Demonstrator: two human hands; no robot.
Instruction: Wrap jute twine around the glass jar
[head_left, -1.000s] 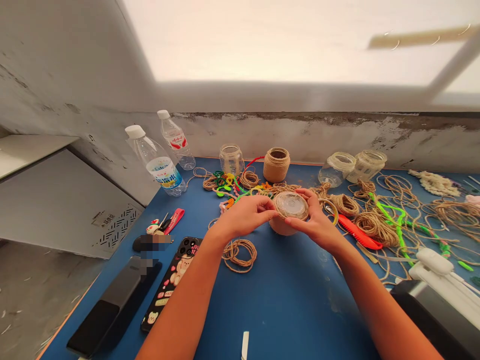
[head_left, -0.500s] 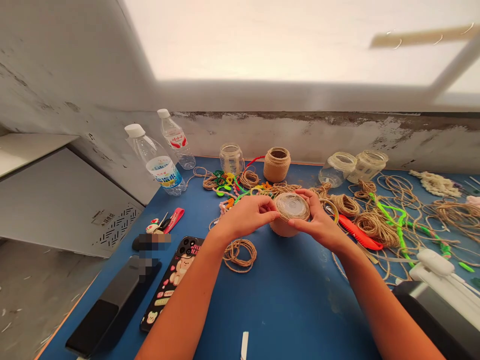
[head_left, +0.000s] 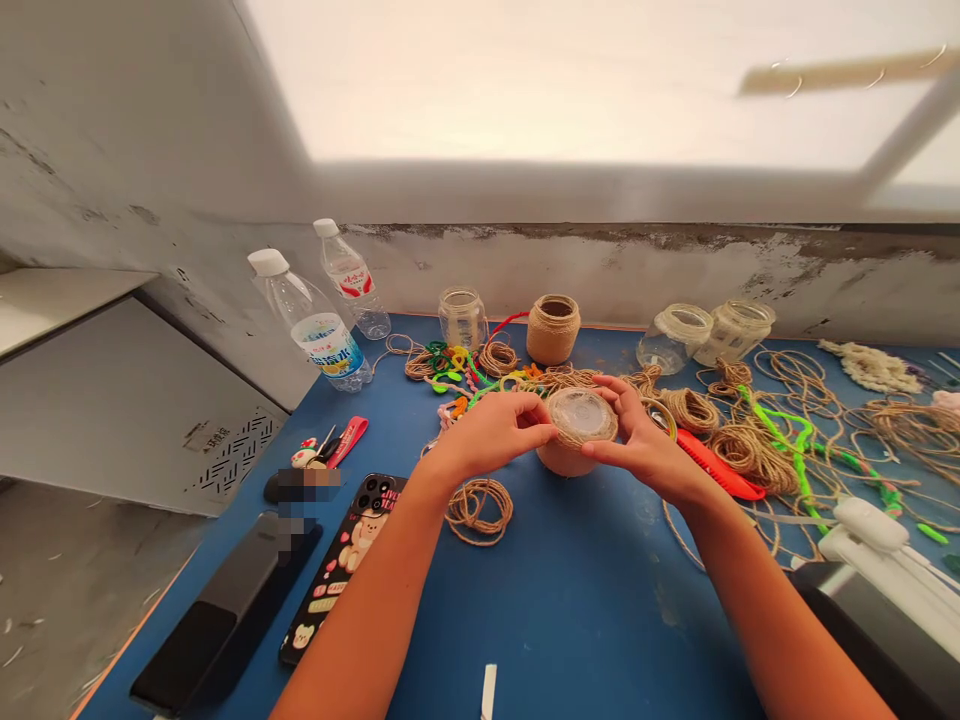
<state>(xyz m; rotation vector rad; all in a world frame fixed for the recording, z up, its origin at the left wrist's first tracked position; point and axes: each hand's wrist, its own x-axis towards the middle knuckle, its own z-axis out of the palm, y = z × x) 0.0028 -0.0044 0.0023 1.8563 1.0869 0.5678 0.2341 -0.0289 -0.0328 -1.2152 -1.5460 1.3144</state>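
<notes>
A glass jar wrapped in twine (head_left: 568,460) is upside down between my hands, its clear base facing up. My left hand (head_left: 504,432) is closed at the jar's left edge, thumb and fingertips pressed against the rim of the base. Around the right side curves my right hand (head_left: 637,436), thumb at the near edge and fingers at the far edge. Whether the left fingers also pinch a twine end is too small to tell. A loose coil of twine (head_left: 480,512) lies on the blue table to the left of the jar.
Behind stand a second twine-wrapped jar (head_left: 553,330) and several bare glass jars (head_left: 675,338). Twine bundles (head_left: 754,458), bright pipe cleaners and a red-orange tool (head_left: 720,470) lie right. Two plastic bottles (head_left: 326,345), phones (head_left: 352,560) and keys are left; a white-and-black device (head_left: 892,570) is right.
The jar has shifted very slightly left and tilted a little. My right fingers have moved slightly along its edge; my left hand stays almost in place.
</notes>
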